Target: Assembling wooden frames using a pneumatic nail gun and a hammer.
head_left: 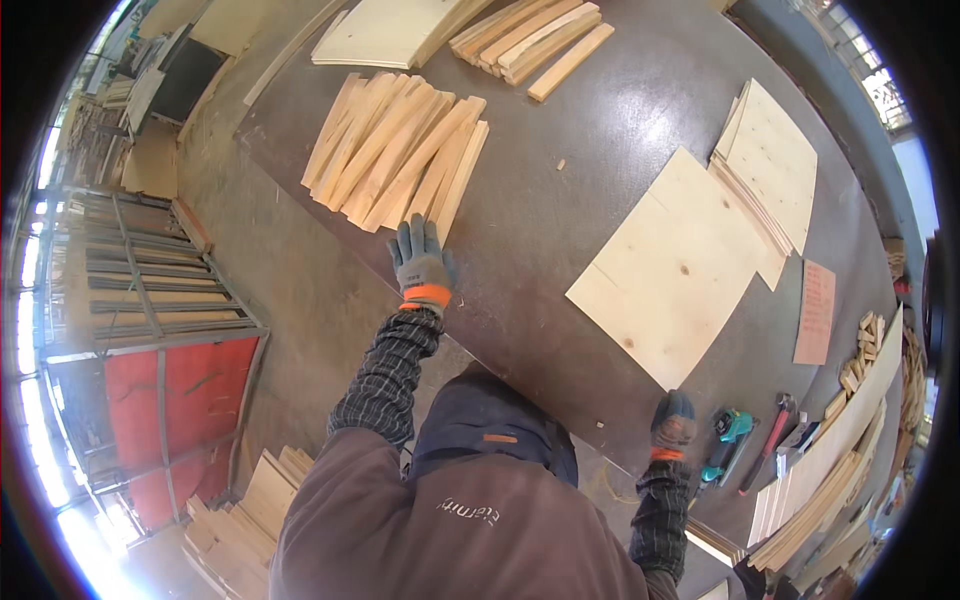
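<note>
My left hand (423, 268), in a grey glove with an orange cuff, reaches to the near ends of a fanned pile of wooden strips (385, 150). Its fingers are stretched out and touch the end of a strip. At the table's near edge, my right hand (674, 424), gloved the same way, has its fingers curled together; what they hold, if anything, is hidden. Just beyond it lies the near corner of a plywood sheet (675, 265). To its right are a green-and-black power tool or staple gun (732, 428) and a red-handled tool (768, 446).
On the dark table (540, 220), more strips (535, 40) and plywood sheets (385, 30) lie at the far side. A stack of panels (770, 155) and an orange paper (815, 312) lie right. Stacked boards (830, 450) line the right edge. A red-panelled metal rack (180, 410) stands left.
</note>
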`<state>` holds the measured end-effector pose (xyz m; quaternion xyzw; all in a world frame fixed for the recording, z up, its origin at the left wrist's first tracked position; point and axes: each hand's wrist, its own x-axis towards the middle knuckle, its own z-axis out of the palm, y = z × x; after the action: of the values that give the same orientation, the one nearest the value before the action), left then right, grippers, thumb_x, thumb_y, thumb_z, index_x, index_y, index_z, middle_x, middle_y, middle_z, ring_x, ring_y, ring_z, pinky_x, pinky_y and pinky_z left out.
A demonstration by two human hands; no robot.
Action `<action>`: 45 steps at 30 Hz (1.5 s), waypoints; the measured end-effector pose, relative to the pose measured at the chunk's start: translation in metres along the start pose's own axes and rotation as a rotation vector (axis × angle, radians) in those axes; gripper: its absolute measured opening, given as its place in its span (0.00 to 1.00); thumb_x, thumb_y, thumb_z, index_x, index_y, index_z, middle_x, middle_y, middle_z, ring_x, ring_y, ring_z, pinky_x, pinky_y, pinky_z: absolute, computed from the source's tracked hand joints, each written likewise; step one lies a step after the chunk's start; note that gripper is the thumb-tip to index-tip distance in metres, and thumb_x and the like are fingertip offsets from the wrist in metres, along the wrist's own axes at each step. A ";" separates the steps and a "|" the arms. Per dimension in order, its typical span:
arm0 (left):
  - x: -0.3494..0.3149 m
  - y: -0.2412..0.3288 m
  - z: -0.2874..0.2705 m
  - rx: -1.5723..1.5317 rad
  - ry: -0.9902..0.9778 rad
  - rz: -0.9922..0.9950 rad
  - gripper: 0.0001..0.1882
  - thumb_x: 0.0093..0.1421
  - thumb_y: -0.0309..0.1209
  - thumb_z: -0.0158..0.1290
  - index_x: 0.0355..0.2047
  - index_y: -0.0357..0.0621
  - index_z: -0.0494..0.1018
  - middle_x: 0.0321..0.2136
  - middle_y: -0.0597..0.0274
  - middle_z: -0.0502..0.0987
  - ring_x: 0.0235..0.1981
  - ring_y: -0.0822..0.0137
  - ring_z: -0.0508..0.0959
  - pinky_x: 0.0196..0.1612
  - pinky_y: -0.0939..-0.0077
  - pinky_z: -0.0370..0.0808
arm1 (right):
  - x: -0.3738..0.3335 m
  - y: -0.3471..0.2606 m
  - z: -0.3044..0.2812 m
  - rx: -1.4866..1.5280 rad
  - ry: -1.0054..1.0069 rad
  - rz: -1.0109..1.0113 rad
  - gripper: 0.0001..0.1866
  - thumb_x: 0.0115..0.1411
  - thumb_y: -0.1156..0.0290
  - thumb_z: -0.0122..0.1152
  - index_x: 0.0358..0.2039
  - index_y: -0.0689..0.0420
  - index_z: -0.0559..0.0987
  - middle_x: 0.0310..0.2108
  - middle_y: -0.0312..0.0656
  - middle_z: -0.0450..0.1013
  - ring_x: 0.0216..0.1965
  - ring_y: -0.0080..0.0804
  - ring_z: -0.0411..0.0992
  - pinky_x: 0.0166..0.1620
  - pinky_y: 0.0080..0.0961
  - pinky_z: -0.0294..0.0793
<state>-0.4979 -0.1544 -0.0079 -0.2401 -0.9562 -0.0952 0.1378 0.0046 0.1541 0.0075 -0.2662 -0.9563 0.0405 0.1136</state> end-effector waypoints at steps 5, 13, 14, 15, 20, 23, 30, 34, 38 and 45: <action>-0.009 -0.022 0.015 0.007 0.026 0.158 0.30 0.61 0.29 0.57 0.66 0.46 0.72 0.70 0.51 0.68 0.71 0.40 0.65 0.72 0.35 0.62 | 0.003 -0.033 0.016 0.111 -0.021 0.295 0.20 0.67 0.66 0.65 0.56 0.59 0.78 0.52 0.56 0.79 0.54 0.59 0.76 0.58 0.50 0.76; -0.030 -0.022 0.011 -0.071 0.006 0.404 0.30 0.60 0.29 0.56 0.64 0.49 0.74 0.65 0.56 0.74 0.70 0.42 0.67 0.72 0.33 0.60 | -0.003 -0.078 0.018 0.202 -0.016 0.296 0.21 0.66 0.66 0.65 0.58 0.59 0.77 0.54 0.55 0.78 0.56 0.58 0.76 0.60 0.49 0.75; -0.032 -0.020 0.011 -0.058 -0.051 0.454 0.30 0.60 0.29 0.56 0.64 0.49 0.74 0.65 0.56 0.74 0.70 0.42 0.67 0.72 0.33 0.60 | -0.006 -0.082 0.019 0.212 -0.029 0.306 0.22 0.66 0.67 0.65 0.58 0.58 0.77 0.55 0.55 0.78 0.55 0.58 0.76 0.60 0.49 0.75; -0.035 -0.017 0.011 -0.072 -0.061 0.365 0.30 0.60 0.30 0.57 0.65 0.47 0.73 0.65 0.55 0.75 0.71 0.42 0.66 0.73 0.32 0.57 | -0.010 -0.085 0.019 0.251 -0.066 0.260 0.22 0.66 0.67 0.65 0.58 0.58 0.76 0.55 0.55 0.78 0.55 0.58 0.76 0.60 0.49 0.75; -0.033 -0.006 0.004 -0.114 -0.044 0.105 0.30 0.60 0.32 0.59 0.65 0.44 0.72 0.65 0.53 0.74 0.72 0.40 0.62 0.74 0.30 0.52 | -0.027 -0.100 0.019 0.277 -0.083 0.374 0.22 0.66 0.65 0.66 0.59 0.57 0.78 0.55 0.55 0.79 0.55 0.58 0.77 0.59 0.47 0.76; -0.024 0.002 -0.002 -0.084 -0.095 0.098 0.31 0.61 0.34 0.60 0.65 0.43 0.72 0.66 0.52 0.71 0.73 0.38 0.60 0.74 0.31 0.53 | -0.035 -0.107 0.018 0.300 -0.104 0.397 0.22 0.66 0.66 0.66 0.58 0.57 0.77 0.55 0.55 0.78 0.55 0.58 0.77 0.59 0.47 0.76; -0.002 0.016 -0.007 -0.028 -0.189 0.085 0.32 0.60 0.36 0.61 0.64 0.41 0.72 0.65 0.50 0.70 0.71 0.41 0.61 0.74 0.33 0.54 | -0.053 -0.119 0.011 0.401 -0.177 0.442 0.20 0.65 0.65 0.68 0.56 0.57 0.80 0.50 0.53 0.82 0.50 0.56 0.81 0.55 0.45 0.79; 0.025 0.016 -0.006 0.051 -0.170 0.147 0.31 0.59 0.35 0.60 0.63 0.41 0.73 0.61 0.52 0.73 0.68 0.44 0.64 0.72 0.37 0.57 | -0.062 -0.124 0.009 0.449 -0.195 0.573 0.20 0.65 0.64 0.69 0.55 0.56 0.81 0.50 0.53 0.82 0.51 0.56 0.81 0.54 0.45 0.80; 0.060 0.027 -0.005 0.152 -0.387 0.074 0.32 0.55 0.35 0.62 0.62 0.44 0.75 0.52 0.54 0.81 0.59 0.47 0.73 0.66 0.47 0.62 | -0.065 -0.126 0.009 0.451 -0.235 0.617 0.21 0.64 0.65 0.69 0.56 0.57 0.81 0.51 0.54 0.82 0.49 0.54 0.82 0.53 0.43 0.80; 0.075 0.041 -0.037 -0.231 -0.495 0.161 0.26 0.49 0.38 0.66 0.51 0.50 0.85 0.49 0.52 0.84 0.55 0.47 0.78 0.61 0.59 0.73 | -0.057 -0.122 -0.004 0.605 -0.215 0.611 0.24 0.66 0.69 0.66 0.61 0.61 0.78 0.52 0.56 0.81 0.51 0.50 0.82 0.55 0.41 0.80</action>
<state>-0.5333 -0.0959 0.0546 -0.3454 -0.9213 -0.1309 -0.1212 -0.0078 0.0198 0.0171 -0.4858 -0.7852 0.3778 0.0691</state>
